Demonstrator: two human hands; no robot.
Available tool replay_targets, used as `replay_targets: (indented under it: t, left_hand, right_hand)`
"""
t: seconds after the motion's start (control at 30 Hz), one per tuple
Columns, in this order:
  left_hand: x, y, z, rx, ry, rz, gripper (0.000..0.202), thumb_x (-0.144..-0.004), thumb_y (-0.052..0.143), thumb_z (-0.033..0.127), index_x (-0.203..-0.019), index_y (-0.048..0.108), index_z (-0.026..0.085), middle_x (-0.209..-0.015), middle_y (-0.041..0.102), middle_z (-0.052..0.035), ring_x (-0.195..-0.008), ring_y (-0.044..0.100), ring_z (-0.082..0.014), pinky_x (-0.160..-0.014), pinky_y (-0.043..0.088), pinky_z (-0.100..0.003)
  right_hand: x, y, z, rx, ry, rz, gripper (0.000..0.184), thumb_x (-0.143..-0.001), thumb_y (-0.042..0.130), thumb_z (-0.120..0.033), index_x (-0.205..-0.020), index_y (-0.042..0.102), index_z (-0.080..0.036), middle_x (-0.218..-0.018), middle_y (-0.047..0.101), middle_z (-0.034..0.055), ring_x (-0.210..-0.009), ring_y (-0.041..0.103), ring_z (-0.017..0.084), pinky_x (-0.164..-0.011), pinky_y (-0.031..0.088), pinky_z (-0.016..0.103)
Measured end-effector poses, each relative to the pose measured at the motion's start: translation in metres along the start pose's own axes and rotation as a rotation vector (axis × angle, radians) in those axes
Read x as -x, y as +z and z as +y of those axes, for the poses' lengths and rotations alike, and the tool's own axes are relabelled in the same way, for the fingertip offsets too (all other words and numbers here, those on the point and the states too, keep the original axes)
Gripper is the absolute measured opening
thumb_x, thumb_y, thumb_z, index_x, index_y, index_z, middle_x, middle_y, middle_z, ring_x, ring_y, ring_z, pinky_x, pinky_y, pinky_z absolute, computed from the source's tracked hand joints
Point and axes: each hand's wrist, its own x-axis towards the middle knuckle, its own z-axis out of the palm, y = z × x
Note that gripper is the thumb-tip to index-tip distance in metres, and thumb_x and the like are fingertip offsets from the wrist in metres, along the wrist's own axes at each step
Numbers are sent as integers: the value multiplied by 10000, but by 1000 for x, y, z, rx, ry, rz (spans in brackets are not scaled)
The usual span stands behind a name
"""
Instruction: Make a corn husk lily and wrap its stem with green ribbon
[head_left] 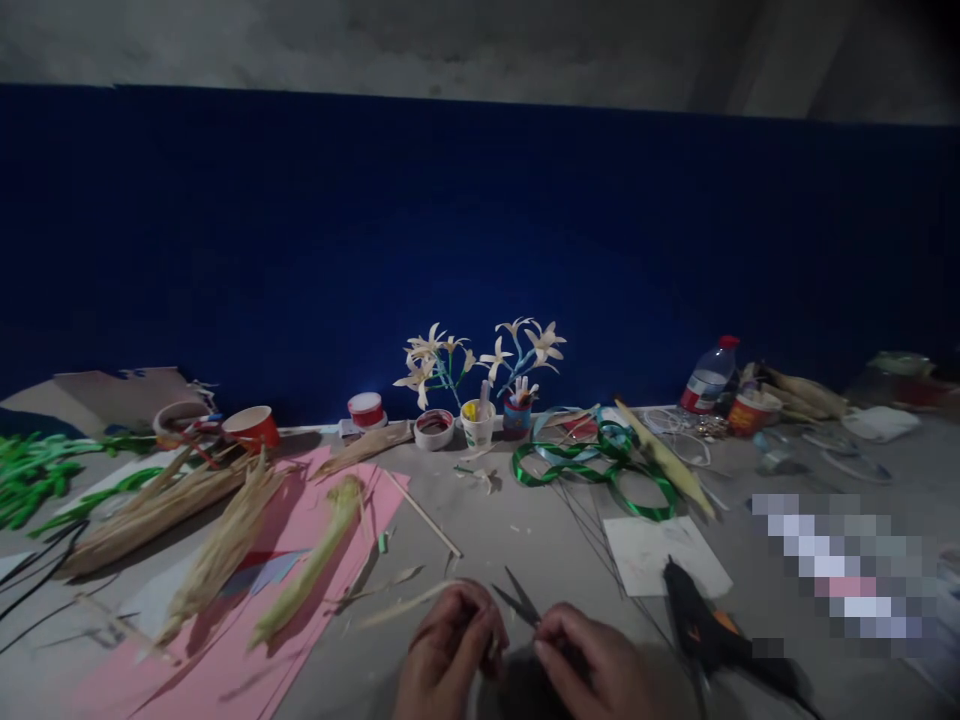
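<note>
My left hand [448, 650] is at the bottom middle, fingers curled in a pinch on a thin pale strip of husk [409, 603] that trails off to the left. My right hand [592, 665] is close beside it, fingers closed; dark scissors [517, 598] point up and left from between the two hands, and I cannot tell for sure which hand grips them. A black glue gun [701, 630] lies just right of my right hand.
Pink paper [225, 660] with corn husks [225, 540] lies to the left. Green ribbon [600, 470], a white sheet [664, 555], paper cups [251, 427], husk flowers in small cups [480, 420] and a water bottle [709, 378] stand along the blue wall.
</note>
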Motion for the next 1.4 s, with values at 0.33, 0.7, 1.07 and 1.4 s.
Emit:
replay_targets:
  t: [0.33,0.7,1.07,1.4]
  left_hand:
    - [7,-17,-5,88,-187,22,356,-744,665,519,-746,520,193,-576,533,54,-375,423,-58,-360,335,-162]
    - [8,-21,3,68,-138,149,433,-703,672,589,-794,557,182,-508,449,90,-347,300,-21,-337,231,-129]
    - [5,-37,2,34,-85,230,405,-727,672,554,-731,517,180,-456,402,112,-316,247,-4,-363,159,-146]
    - [-3,-8,12,-113,-83,110,378,-768,630,531,-691,557,168,-492,403,85,-400,291,-56,-394,229,-180]
  right_hand:
    - [-14,-12,18,526,-46,-57,251,-752,553,-68,-945,650,-197,-1017,679,64,-958,617,250,-814,458,338]
    - [-117,41,-40,585,-150,-161,201,-908,589,-282,-1072,621,-170,-1118,646,59,-983,626,221,-848,509,437]
    - [-143,44,-32,140,-57,-117,239,-926,563,-293,-1126,586,-164,-1090,645,59,-892,650,198,-762,547,396]
    - [-37,17,-22,-446,82,-204,226,-876,378,-360,-1005,497,-218,-671,429,-67,-459,413,90,-425,392,189]
